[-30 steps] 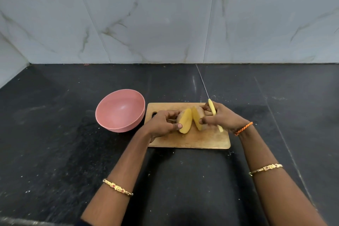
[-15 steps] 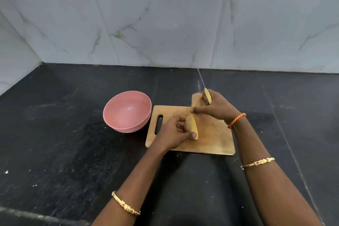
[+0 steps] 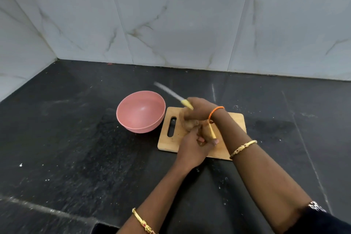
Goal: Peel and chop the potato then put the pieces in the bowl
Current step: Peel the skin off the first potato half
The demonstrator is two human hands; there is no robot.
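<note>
Potato (image 3: 190, 126) is sitting on the board (image 3: 235, 119), mostly hidden under both hands; we're seeing only a tan lump of it left of centre and a pale yellow cut edge (image 3: 212, 131) poking out lower down. It looks halved, but we can't tell how many pieces there are.

Our left hand (image 3: 191, 150) is curling round the near piece, thumb across it, fingers bent. Our right hand (image 3: 199, 111) is wrapping the yellow knife handle (image 3: 187, 104) and also reaching onto the far piece; the blade (image 3: 167, 91) is pointing up and left over the bowl rim, blurred.

Step, as we're judging it: chopping, early on, halves being repositioned for the next cut. Nothing is in the bowl (image 3: 131, 119).

Next move is calling for:
- laying a half cut face down so it isn't rocking
- swinging the blade back over the board
- tucking left fingers clear of the edge

Materials:
- board: pale wood, rectangular, rounded corners, slot handle at its left end
- bowl: matte pink, round, probably light plastic, touching or just beside the board's left edge
- surface (image 3: 76, 148): dark speckled stone with white flecks
- wall: glossy marble-look tile
</note>
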